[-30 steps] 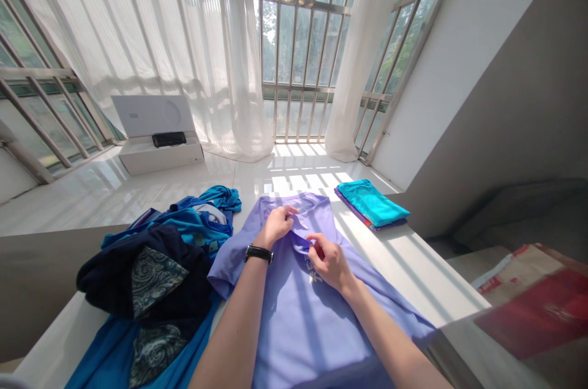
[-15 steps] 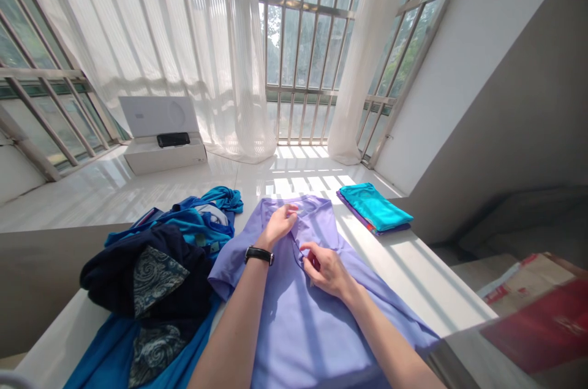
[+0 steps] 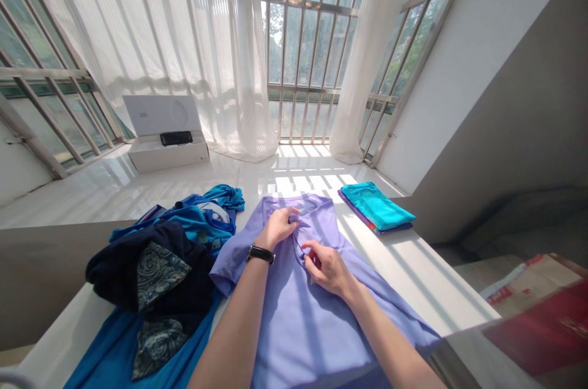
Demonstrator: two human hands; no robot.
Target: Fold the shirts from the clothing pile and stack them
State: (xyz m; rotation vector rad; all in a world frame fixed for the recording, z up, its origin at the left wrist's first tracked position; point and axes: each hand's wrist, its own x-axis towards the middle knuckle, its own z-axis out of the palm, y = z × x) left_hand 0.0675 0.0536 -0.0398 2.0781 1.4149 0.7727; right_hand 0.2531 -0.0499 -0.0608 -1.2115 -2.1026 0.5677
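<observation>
A purple shirt (image 3: 307, 312) lay spread on a white table (image 3: 425, 279), the left hand (image 3: 278, 225) pinched cloth near its neck, the right hand (image 3: 326, 266) pinched the edge lower down, messy clothes (image 3: 160, 260) left, 1 folded stack (image 3: 377, 206) right.

No lettering or number can be read.

1. Under the fingers (image 3: 315, 248): smooth, matt cloth of the lilac shirt (image 3: 303, 334).
2. Left of them: crumpled, matt cloth pile (image 3: 119, 266).
3. Right of them: smooth turquoise cloth (image 3: 377, 205).
4. Beyond them: glossy white tabletop (image 3: 255, 177), sheer cloth curtain (image 3: 184, 58), smooth metal bars (image 3: 298, 2).
</observation>
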